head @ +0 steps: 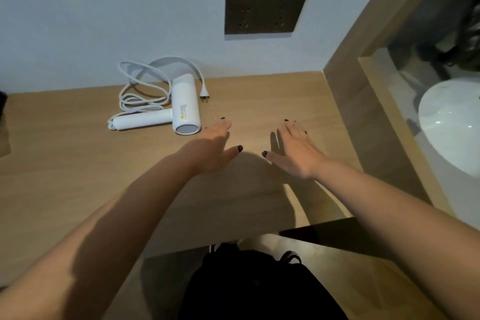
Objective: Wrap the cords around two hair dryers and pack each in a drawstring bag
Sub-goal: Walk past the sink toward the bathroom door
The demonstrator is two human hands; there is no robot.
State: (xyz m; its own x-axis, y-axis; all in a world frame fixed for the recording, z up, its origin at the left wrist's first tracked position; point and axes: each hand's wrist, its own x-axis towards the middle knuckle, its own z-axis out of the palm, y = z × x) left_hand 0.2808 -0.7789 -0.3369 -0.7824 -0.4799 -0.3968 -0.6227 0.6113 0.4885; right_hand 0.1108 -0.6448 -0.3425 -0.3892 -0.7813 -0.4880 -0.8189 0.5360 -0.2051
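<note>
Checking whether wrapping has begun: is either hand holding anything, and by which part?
Nothing is held. The left hand and right hand are open beside the hair dryer.

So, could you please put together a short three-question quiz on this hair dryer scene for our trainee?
1. True or false: the cord is already wrapped around the hair dryer.
2. Which hand is nearer the dryer: A) left hand B) right hand?
3. Fill in: the plug lies on the ____, not in the wall socket.

Key: 1 false, it lies in loose loops beside the dryer; 2 A; 3 desk.
</note>
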